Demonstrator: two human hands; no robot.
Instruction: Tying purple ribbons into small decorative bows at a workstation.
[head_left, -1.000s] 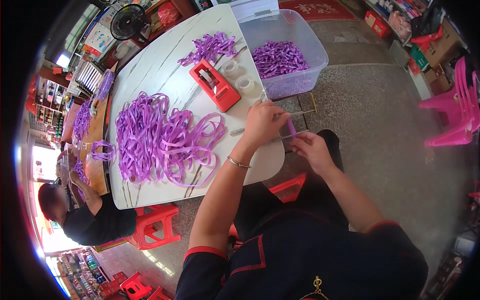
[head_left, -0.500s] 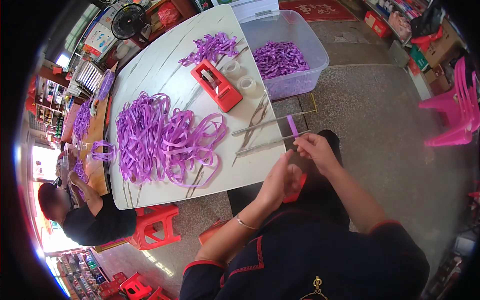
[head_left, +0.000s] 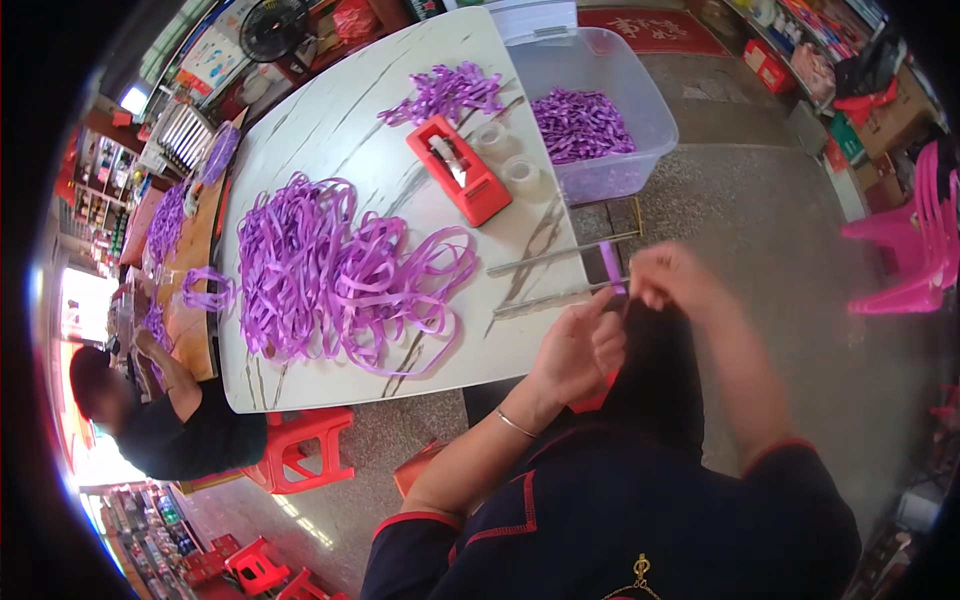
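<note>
A strip of purple ribbon stretches across two thin metal rods that stick out past the table's right edge; the far rod and the near rod lie roughly parallel. At the ribbon's near end, my left hand is closed, thumb and finger pinching it beside the near rod. Just to the right, my right hand is blurred by motion, its fingers curled together; what they hold cannot be made out. A heap of long purple ribbon loops spreads over the table to the left.
On the marbled white table are a red tape dispenser, clear tape rolls and a small purple ribbon pile. A clear plastic bin with purple pieces stands beyond the right edge. Another person sits at left.
My right hand has lifted away from the rods, up and to the right. My left hand has moved up to the ribbon's near end, its fingers now curled. The view has shifted slightly.
</note>
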